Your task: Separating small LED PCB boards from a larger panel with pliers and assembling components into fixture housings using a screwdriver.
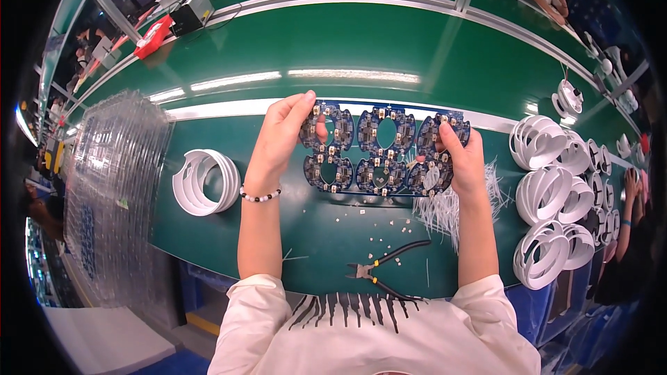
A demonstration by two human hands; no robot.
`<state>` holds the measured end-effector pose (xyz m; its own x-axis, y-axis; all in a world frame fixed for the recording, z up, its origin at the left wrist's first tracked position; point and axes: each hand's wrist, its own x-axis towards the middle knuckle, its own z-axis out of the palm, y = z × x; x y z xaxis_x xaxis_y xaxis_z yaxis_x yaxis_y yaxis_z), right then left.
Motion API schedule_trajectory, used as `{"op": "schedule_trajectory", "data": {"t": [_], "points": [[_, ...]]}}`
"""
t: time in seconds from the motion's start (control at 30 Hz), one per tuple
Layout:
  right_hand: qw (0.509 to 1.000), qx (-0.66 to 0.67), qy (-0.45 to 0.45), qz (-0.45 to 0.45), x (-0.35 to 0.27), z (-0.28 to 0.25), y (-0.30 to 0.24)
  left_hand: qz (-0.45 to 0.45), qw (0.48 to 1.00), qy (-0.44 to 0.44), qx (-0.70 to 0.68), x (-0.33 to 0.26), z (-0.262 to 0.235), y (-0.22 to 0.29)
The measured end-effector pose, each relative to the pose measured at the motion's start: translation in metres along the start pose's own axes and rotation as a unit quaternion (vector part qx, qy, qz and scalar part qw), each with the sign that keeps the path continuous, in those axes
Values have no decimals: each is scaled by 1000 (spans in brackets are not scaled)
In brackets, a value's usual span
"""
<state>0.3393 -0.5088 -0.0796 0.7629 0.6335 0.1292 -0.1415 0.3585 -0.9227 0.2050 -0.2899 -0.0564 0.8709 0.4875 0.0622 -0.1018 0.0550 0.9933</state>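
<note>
Panel: a blue circuit-board panel (384,149) of six joined round boards, in two rows of three, is held up above the middle of the green table (389,62), between both hands.
Progress: judging by the layout, the six boards are all still joined in one panel, so none of this panel looks separated yet; small whitish bits (375,226) lie scattered on the table below it, and a heap of thin white strands (445,212) lies just right of them.
Left hand: the left hand (281,142) grips the panel's left edge, thumb on the face of the upper left board, fingers closed behind it; the wrist wears a bead bracelet (260,196).
Right hand: the right hand (462,160) clamps the right edge, thumb pressed on the lower right board, fingers wrapped behind.
Pose: both forearms rise from the near edge, almost parallel, palms turned inward toward each other.
Tool: black-handled cutting pliers (382,271) lie untouched near the near edge, between the forearms.
Left side: a stack of white plastic rings (205,182) lies beside the left forearm, with stacked clear trays (114,187) at the table's left end.
Right side: more white ring stacks (549,194) line the right end.
</note>
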Motion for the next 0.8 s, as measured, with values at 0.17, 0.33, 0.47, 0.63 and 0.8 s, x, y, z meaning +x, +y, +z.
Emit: {"op": "schedule_trajectory", "data": {"t": [0.17,0.33,0.47,0.63,0.8], "points": [[1000,6,-7,17,4,-1,3,6,1000,-3,0,3,0,-3],[996,-73,39,21,5,-4,1,11,1000,7,-24,8,2,-7],[996,-60,-1,66,5,-7,-2,-16,998,52,-43,6,-7,-5],[998,-11,-40,51,0,-5,-7,-7,998,53,-35,5,-4,-3],[998,12,-26,58,0,-3,-7,-8,997,60,-41,7,-2,-7]]}}
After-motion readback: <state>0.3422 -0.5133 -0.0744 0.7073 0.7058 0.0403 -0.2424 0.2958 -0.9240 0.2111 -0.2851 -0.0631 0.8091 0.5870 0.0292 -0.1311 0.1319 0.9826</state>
